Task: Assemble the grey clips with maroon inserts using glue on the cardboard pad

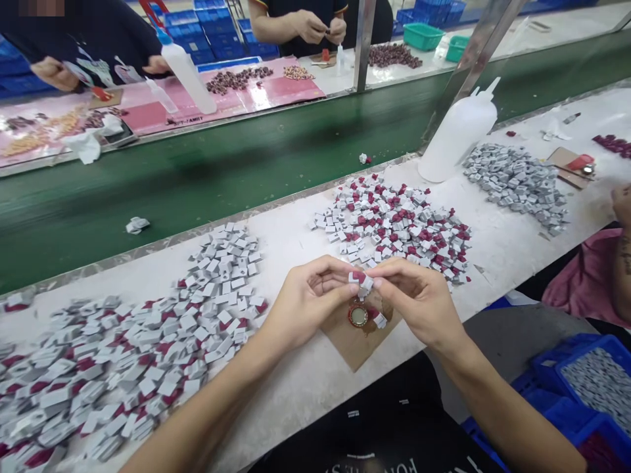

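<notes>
Between my fingertips, above the table's front edge, is a small grey and maroon piece [361, 281]. My left hand [308, 299] pinches it from the left, and my right hand [419, 295] pinches it from the right. Just below them a small round container with a reddish rim [358, 316] stands on a brown cardboard sheet [355, 348]. Another grey and maroon piece [379, 320] lies beside the container. Beyond my hands spreads a pile of grey and maroon pieces [399, 223].
A larger pile of similar pieces [148, 355] covers the left. A white bottle [458, 138] stands behind, near a metal post. A green belt [221, 177] crosses beyond the table [290, 243]. Other people work opposite and at the right; blue crates [591, 374] sit lower right.
</notes>
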A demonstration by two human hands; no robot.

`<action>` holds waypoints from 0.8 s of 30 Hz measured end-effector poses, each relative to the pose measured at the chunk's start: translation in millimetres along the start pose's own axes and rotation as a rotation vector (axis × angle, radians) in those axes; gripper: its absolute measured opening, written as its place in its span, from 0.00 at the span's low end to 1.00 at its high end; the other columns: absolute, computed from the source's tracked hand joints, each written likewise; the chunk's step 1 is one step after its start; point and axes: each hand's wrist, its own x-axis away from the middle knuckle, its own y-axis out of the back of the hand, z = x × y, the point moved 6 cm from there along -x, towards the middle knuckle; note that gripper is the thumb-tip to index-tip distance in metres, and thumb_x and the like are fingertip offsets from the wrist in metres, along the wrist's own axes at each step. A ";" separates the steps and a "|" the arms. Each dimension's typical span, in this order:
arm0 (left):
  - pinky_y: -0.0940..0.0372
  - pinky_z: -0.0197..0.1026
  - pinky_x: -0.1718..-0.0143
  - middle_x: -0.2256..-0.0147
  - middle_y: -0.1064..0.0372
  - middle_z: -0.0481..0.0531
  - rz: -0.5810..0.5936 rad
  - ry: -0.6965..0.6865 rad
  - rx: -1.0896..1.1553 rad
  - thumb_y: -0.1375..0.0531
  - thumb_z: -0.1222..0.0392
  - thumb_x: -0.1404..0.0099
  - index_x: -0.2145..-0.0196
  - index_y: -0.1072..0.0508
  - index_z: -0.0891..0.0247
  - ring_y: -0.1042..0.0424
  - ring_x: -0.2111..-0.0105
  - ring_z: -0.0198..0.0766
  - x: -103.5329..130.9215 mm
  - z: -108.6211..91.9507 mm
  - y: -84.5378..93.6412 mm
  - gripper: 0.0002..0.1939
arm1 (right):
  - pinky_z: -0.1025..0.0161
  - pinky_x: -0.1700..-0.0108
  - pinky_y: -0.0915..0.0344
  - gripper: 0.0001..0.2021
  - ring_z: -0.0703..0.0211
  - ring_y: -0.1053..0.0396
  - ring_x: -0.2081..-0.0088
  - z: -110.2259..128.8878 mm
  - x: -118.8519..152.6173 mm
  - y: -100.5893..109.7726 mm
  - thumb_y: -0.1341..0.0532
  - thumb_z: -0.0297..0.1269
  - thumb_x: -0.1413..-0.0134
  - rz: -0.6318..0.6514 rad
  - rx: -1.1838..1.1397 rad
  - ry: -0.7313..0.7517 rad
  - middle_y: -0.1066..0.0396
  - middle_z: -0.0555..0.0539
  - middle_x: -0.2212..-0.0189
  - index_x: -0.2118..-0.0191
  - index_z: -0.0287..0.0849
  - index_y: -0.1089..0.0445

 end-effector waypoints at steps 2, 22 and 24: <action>0.17 0.44 0.50 0.59 0.12 0.54 0.001 -0.003 -0.001 0.20 0.55 0.35 0.58 0.14 0.61 0.12 0.58 0.43 -0.2 -1.1 2.6 0.12 | 0.62 0.56 0.17 0.05 0.55 0.14 0.58 -0.2 -5.5 -1.6 0.26 0.36 0.30 0.047 -0.028 0.012 0.13 0.47 0.59 0.55 0.53 0.10; 0.24 0.51 0.48 0.55 0.15 0.63 -0.798 0.246 -0.823 0.28 0.63 0.35 0.64 0.21 0.61 0.16 0.52 0.55 -131.7 -44.4 214.1 0.06 | 0.43 0.29 0.29 0.19 0.33 0.22 0.35 -24.6 -291.1 -21.8 0.30 0.28 0.38 -0.061 1.042 -0.110 0.23 0.30 0.34 0.42 0.39 0.16; 0.24 0.53 0.46 0.55 0.15 0.65 -0.821 0.297 -0.861 0.27 0.63 0.35 0.65 0.21 0.60 0.16 0.51 0.58 -135.1 -40.6 230.2 0.06 | 0.41 0.29 0.30 0.16 0.31 0.22 0.35 -30.6 -303.6 -28.9 0.29 0.26 0.41 -0.054 1.051 -0.136 0.20 0.28 0.38 0.48 0.37 0.15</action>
